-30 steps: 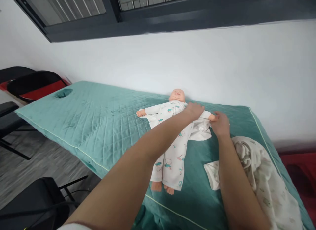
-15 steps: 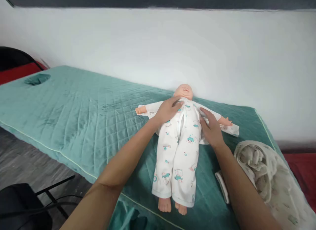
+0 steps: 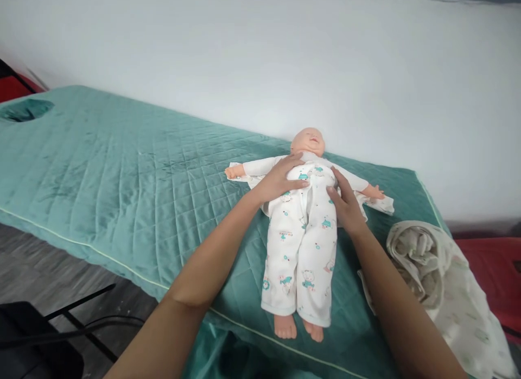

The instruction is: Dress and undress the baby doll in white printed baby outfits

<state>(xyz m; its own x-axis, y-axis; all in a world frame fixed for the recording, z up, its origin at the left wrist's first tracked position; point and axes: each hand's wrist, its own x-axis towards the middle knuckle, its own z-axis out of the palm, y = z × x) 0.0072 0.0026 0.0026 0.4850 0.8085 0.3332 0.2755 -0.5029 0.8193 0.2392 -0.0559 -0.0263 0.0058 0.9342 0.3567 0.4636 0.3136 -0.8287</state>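
Doll (image 3: 308, 141) on its back on the green bed (image 3: 134, 172), wearing printed trousers (image 3: 301, 254)! Left hand (image 3: 283, 178) spread open across the chest; right hand (image 3: 347, 204) curved at the other side, some fingers hidden, grip unclear. Cloth bundle (image 3: 459, 292) cut off at the bottom.

Light: soft, diffuse; the wall (image 3: 252, 91) glowed palest mid-frame. Shadow: the green cover (image 3: 142, 178) darkened between my forearms (image 3: 211, 265). Definition: prints on the trousers (image 3: 283, 246) looked soft. Distortion: my forearms stretched toward the lower edges.
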